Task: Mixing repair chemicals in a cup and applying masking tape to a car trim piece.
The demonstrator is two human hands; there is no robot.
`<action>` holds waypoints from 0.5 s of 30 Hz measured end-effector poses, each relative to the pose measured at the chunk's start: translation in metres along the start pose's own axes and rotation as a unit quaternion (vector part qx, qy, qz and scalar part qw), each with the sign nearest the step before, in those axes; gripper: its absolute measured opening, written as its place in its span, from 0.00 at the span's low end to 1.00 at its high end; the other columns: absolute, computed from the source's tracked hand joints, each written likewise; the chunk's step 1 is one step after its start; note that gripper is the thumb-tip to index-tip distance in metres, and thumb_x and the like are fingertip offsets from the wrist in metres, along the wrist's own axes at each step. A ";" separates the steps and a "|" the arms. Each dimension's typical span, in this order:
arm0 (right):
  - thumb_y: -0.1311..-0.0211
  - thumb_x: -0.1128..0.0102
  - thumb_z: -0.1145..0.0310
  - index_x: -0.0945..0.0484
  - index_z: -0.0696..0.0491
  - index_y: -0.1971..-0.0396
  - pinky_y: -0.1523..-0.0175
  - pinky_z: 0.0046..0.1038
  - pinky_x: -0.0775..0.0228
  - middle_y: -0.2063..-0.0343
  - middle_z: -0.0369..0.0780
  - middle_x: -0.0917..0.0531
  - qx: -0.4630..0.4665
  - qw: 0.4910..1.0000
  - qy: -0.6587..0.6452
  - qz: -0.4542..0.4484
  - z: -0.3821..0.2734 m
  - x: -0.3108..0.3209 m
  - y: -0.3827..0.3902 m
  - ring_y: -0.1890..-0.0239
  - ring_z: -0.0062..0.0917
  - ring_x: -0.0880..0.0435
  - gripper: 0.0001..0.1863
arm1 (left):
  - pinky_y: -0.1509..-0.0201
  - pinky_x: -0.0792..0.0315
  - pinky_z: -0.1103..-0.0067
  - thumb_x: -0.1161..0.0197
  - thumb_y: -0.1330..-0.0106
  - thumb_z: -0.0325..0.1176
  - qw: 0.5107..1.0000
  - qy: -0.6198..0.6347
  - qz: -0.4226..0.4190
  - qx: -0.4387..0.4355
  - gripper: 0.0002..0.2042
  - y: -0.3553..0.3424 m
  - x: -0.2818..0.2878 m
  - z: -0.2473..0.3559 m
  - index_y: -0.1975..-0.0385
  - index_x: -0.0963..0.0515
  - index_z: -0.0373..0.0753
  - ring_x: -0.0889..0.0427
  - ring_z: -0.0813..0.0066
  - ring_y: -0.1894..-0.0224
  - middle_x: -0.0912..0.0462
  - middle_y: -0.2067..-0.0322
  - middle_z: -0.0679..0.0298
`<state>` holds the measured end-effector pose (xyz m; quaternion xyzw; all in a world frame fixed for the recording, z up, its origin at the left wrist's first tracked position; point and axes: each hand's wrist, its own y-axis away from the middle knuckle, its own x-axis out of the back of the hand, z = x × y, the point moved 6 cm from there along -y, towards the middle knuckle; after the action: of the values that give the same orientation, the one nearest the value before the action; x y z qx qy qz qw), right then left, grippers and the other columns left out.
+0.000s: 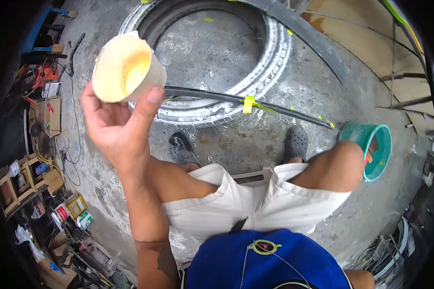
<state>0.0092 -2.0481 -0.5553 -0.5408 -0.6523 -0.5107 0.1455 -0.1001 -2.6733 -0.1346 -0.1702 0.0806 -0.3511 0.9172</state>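
- Left hand point(118, 130) has a decent grip on a cup point(125, 58): thumb pressed to the near right side, fingers wrapped round the left and underneath.
- Right hand is out of view, so can't tell you what it's doing or holding.
- The cup's off-white and tipped, mouth toward the camera. There's yellow stuff point(139, 70) down in the bottom, with a paler coat up the wall. It's held up at the upper left, in front of the left side of a big tire-like ring point(275, 62).
- That ring lies on the concrete floor point(250, 139), dark with whitish smears all over.
- A skinny black rod point(212, 94) runs across the front of the ring toward a green bucket point(356, 132) on the right. Its left end goes behind the thumb and cup, so can't tell if it touches the cup. Bright yellow tape point(248, 104) is wrapped on it about halfway.
- The bucket's tipped over with some bits inside, too small to make out.
- A wide grey strip point(313, 38) lies over the ring's upper right edge, beside a tan sheet point(366, 48).
- The person's grey clogs point(296, 143) are planted apart, just below the ring. White shorts point(236, 202), blue shirt point(222, 262).
- Left side's pretty cluttered: wooden crate point(14, 188), cans point(77, 206), loose cords.
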 end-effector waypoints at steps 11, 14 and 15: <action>0.25 0.48 0.69 0.42 0.53 0.34 0.72 0.20 0.34 0.56 0.42 0.20 0.278 0.905 -0.079 0.313 -0.212 0.339 -0.014 0.75 0.16 0.29 0.24 | 0.45 0.31 0.76 0.19 0.53 0.29 0.974 -0.073 -0.216 0.002 0.32 0.037 -0.022 0.028 0.47 0.28 0.37 0.22 0.74 0.49 0.19 0.51 0.62; 0.25 0.48 0.71 0.45 0.51 0.34 0.68 0.17 0.33 0.57 0.41 0.20 0.381 0.888 -0.211 0.147 -0.382 0.364 0.048 0.71 0.16 0.26 0.25 | 0.43 0.31 0.76 0.19 0.54 0.31 0.951 -0.130 -0.279 -0.021 0.32 0.046 -0.039 0.045 0.48 0.27 0.39 0.22 0.72 0.47 0.19 0.50 0.63; 0.26 0.48 0.73 0.43 0.51 0.35 0.68 0.17 0.33 0.58 0.41 0.19 0.418 0.872 -0.242 0.079 -0.428 0.361 0.076 0.70 0.17 0.24 0.24 | 0.43 0.30 0.75 0.19 0.54 0.32 0.942 -0.135 -0.306 -0.025 0.32 0.049 -0.045 0.050 0.48 0.27 0.39 0.21 0.71 0.47 0.19 0.50 0.62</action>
<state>-0.2155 -2.2080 -0.0622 -0.5856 -0.7751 -0.0303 0.2353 -0.0897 -2.5959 -0.1051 -0.2555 -0.0906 -0.5862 0.7635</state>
